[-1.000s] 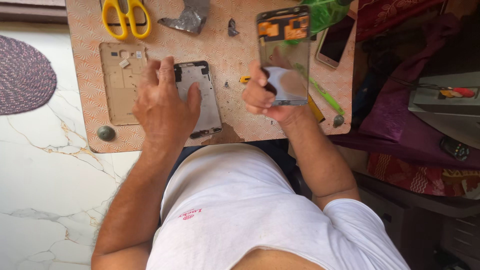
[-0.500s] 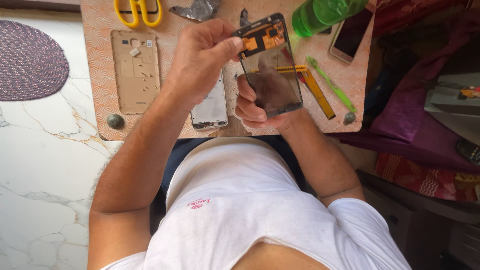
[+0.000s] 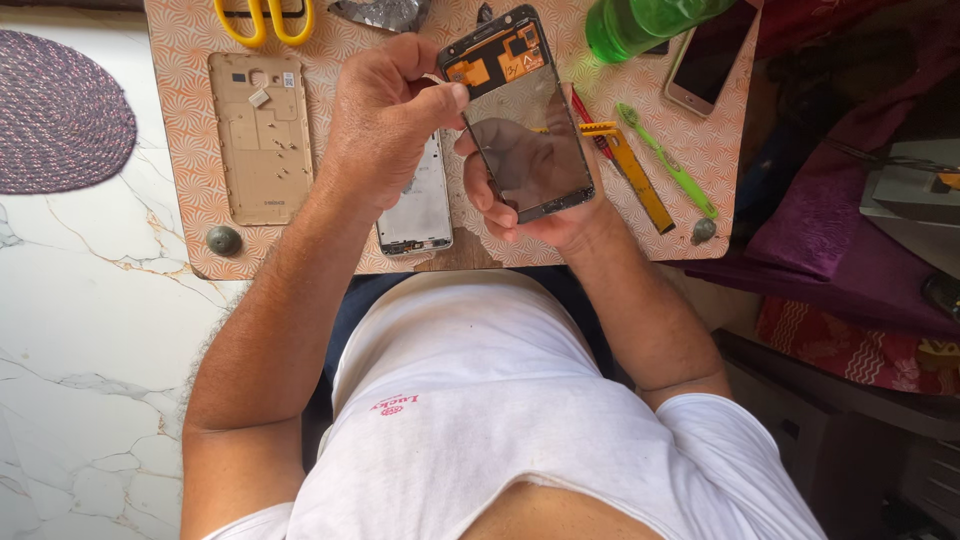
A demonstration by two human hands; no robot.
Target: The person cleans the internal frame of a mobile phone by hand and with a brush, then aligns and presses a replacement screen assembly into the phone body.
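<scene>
My right hand (image 3: 520, 205) holds a phone display panel (image 3: 525, 130) from below, its dark back and orange flex parts facing up. My left hand (image 3: 385, 120) pinches the panel's left edge near its top corner with thumb and fingers. Just under the left hand, a white phone frame (image 3: 420, 210) lies flat on the small patterned work board (image 3: 200, 190). A gold phone back cover (image 3: 258, 135) lies further left on the board.
Yellow-handled scissors (image 3: 262, 18) and a crumpled foil piece (image 3: 385, 12) lie at the board's far edge. A green bottle (image 3: 640, 22), another phone (image 3: 705, 65), a green toothbrush (image 3: 665, 160) and a yellow tool (image 3: 635, 175) are to the right. A woven mat (image 3: 55, 110) lies on the marble floor.
My left hand lifted off the white frame on the board and came up to grip the panel's left edge. The panel is held closer and slightly more tilted.
</scene>
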